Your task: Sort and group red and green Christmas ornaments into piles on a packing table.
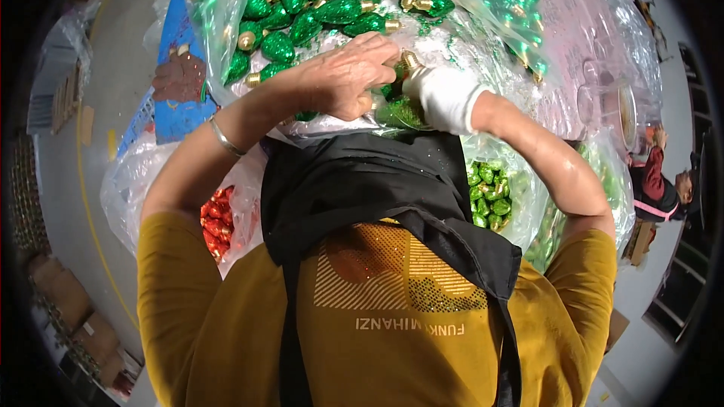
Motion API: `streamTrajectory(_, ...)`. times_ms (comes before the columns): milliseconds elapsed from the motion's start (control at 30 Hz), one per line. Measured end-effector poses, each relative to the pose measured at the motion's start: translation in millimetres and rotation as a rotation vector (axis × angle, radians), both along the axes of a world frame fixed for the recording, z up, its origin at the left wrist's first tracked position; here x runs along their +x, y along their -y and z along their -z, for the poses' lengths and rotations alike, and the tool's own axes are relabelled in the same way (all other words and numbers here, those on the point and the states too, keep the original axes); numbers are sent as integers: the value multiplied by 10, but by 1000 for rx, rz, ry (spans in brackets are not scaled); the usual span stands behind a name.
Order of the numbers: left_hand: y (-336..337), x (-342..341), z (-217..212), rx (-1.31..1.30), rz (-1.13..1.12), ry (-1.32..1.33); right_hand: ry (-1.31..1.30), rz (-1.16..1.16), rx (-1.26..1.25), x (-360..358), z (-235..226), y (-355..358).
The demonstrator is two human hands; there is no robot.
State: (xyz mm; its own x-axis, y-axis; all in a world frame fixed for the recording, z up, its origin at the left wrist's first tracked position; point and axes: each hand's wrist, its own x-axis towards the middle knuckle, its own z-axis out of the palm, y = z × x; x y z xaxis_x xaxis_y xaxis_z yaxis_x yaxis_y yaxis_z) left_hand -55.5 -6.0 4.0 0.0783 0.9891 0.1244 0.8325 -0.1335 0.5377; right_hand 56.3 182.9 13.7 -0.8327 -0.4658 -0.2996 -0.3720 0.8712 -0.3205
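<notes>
My left hand is bare, with a bangle at the wrist. Its fingers are curled together close to my right hand, and what they hold is hidden. A white glove covers my right hand, closed around a green bulb-shaped ornament whose gold cap sticks out past the fingertips. More green shows between and below the two hands, partly covered by them. Just beyond my left hand lies a heap of glittery green bulb-shaped ornaments with gold caps, on a surface strewn with green flecks.
Clear plastic sheeting surrounds the heap. Bags of small red ornaments and light green ones flank my black apron. A dark reddish glove-like thing rests on a blue panel at left. Another person is at far right.
</notes>
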Motion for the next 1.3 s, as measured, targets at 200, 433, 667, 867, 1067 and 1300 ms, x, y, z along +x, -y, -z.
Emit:
streamTrajectory(200, 4, -13, 11, -40, -60, -6, 83, 75, 176, -74, -49, 106)
streamTrajectory(433, -68, -142, -105, 140, -108, -201, 95, -30, 221, -213, -346, 88)
streamTrajectory(667, 276, 207, -110, 257, -204, -158, -174, 383, 171, -202, -548, 312)
streamTrajectory(867, 194, 432, -51, 366, -161, -263, -108, 335, 308, -98, -184, 310)
streamTrajectory(1067, 111, 347, -87, 377, -143, -336, -219, 428, 25, -54, -58, 204)
streamTrajectory(1300, 145, 278, -136, 286, -186, -392, -118, 158, 215, -344, 208, 153)
